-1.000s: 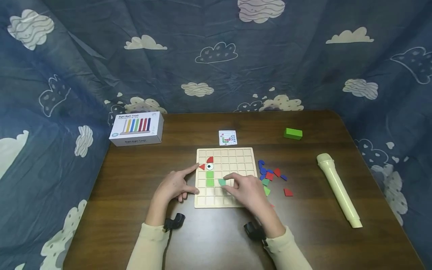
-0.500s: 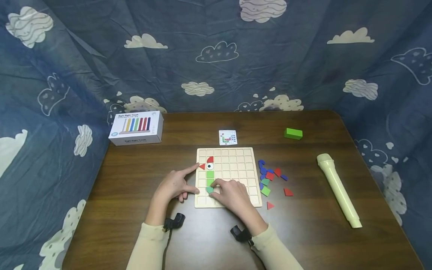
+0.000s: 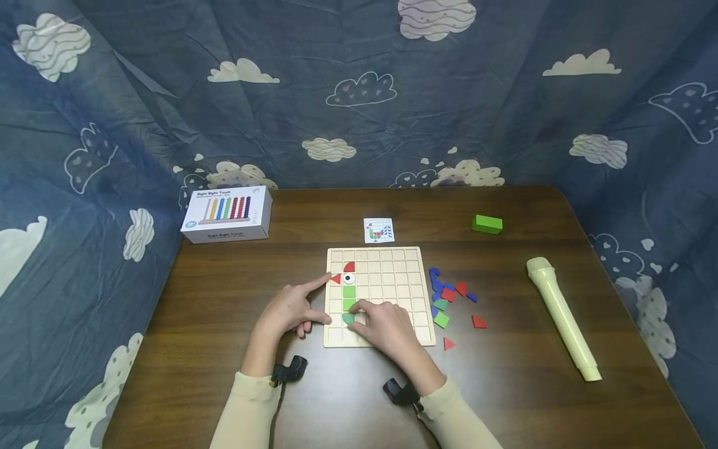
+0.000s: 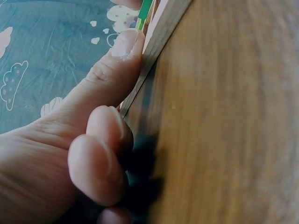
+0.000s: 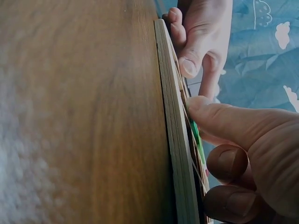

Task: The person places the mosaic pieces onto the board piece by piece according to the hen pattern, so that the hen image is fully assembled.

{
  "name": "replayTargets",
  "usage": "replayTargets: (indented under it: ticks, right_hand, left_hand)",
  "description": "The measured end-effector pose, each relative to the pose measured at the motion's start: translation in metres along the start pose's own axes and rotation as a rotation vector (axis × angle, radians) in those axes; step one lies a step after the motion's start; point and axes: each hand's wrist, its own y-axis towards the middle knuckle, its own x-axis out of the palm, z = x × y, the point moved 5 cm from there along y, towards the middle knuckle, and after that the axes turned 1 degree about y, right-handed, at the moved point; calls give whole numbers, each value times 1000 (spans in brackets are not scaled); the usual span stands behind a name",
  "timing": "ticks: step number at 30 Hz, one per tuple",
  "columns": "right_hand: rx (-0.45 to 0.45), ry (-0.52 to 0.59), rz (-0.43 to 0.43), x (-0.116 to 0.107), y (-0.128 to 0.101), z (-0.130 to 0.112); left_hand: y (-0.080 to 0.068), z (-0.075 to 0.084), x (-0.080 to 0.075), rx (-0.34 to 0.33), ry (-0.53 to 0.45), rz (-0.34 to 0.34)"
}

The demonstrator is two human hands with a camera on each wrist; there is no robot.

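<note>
A wooden grid board [image 3: 392,274] lies on the brown table. On its left columns sit a red triangle [image 3: 335,279], a red quarter-round, an eye tile [image 3: 349,278] and two green squares [image 3: 349,297]. My right hand [image 3: 387,327] pinches a green piece [image 3: 348,318] just below those squares, low on the board. The right wrist view shows my thumb on that green piece [image 5: 195,137] at the board's edge [image 5: 175,140]. My left hand [image 3: 291,308] rests at the board's left edge, index finger straight and thumb against the edge [image 4: 161,35].
Loose blue, red and green pieces [image 3: 451,296] lie right of the board, a red triangle [image 3: 449,343] nearer me. A pattern card [image 3: 378,229], a green block [image 3: 487,223], a white toy box [image 3: 227,215] and a cream toy microphone [image 3: 563,318] stand around. Cloud-print cloth surrounds the table.
My right hand carried the green piece leftward from the board's middle to the column under the green squares. The left hand stayed put.
</note>
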Motion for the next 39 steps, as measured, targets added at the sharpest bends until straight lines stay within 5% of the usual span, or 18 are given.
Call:
replayTargets:
  ticks: [32,39]
  right_hand:
    - [-15,6,25,0,1,0]
    - [44,116,128,-32,-21,20]
  left_hand:
    - [1,0,-1,3,28,16]
    - [-1,0,0,-12,4,11]
